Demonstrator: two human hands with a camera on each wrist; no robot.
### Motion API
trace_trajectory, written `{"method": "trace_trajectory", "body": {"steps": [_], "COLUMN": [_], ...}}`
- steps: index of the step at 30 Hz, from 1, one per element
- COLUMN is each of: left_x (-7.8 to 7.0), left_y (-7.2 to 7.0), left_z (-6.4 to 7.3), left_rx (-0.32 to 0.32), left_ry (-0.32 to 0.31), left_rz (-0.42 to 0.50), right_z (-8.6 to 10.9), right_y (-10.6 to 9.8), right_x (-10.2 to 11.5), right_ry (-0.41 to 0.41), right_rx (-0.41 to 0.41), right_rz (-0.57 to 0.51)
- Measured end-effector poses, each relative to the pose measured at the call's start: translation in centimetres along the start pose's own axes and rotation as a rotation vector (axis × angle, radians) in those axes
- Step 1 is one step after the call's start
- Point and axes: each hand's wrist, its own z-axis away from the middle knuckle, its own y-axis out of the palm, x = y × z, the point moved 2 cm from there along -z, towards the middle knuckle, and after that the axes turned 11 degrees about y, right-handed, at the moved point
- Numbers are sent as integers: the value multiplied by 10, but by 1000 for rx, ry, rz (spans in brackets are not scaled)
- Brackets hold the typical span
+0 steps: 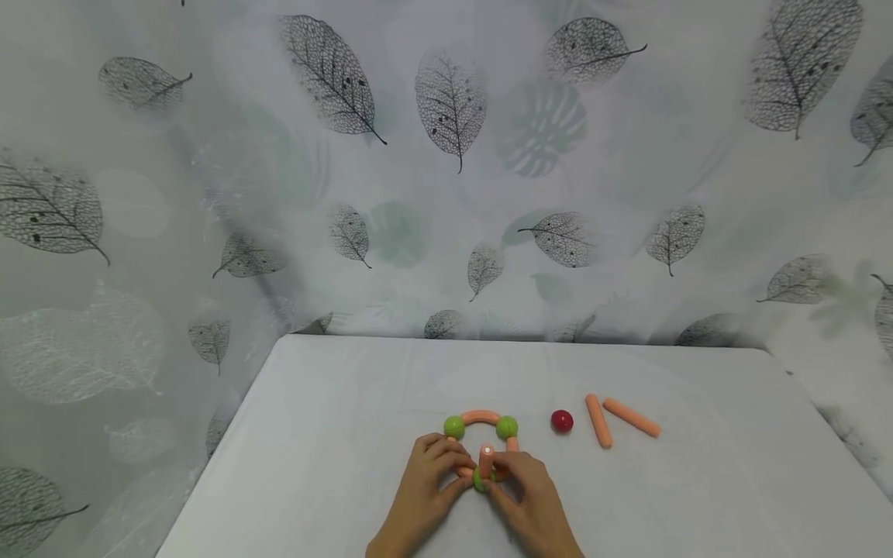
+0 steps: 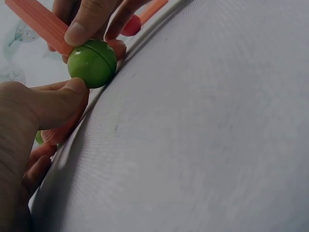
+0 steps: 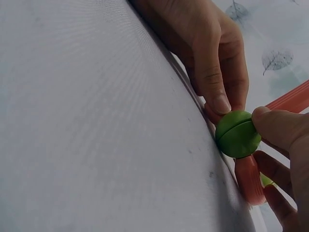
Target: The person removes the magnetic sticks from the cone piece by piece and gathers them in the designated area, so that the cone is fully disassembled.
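Observation:
A ring of curved orange toy building rods (image 1: 481,416) and green balls (image 1: 507,427) lies on the white table. At its near side, a straight orange rod (image 1: 486,463) stands upright on a green ball (image 2: 92,64). My left hand (image 1: 430,480) grips the curved orange rod (image 2: 67,126) left of that ball, its thumb tip touching the ball. From the right, my right hand (image 1: 533,496) pinches the same ball close to the upright rod's base, thumb (image 3: 273,123) on the ball's surface. Fingers partly hide the ring's near side.
A red ball (image 1: 561,421) lies right of the ring. Beyond it are two loose straight orange rods, one steep (image 1: 598,421) and one slanting (image 1: 631,418). A leaf-patterned curtain (image 1: 446,194) hangs behind the table (image 1: 335,403).

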Motion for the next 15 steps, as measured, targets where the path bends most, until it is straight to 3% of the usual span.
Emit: {"method": "trace_trajectory", "body": {"steps": [9,15], "left_x": [1,1], "left_y": [-1,-2], "left_z": [0,1], "left_rx": [-22,13], "left_ry": [32,-19], "left_rz": [-5,0], "right_z": [1,0], "right_y": [1,3], "right_x": [1,1], "right_ry": [-8,-22], "right_rx": [-17,-19], "right_rz": [31,45]}}
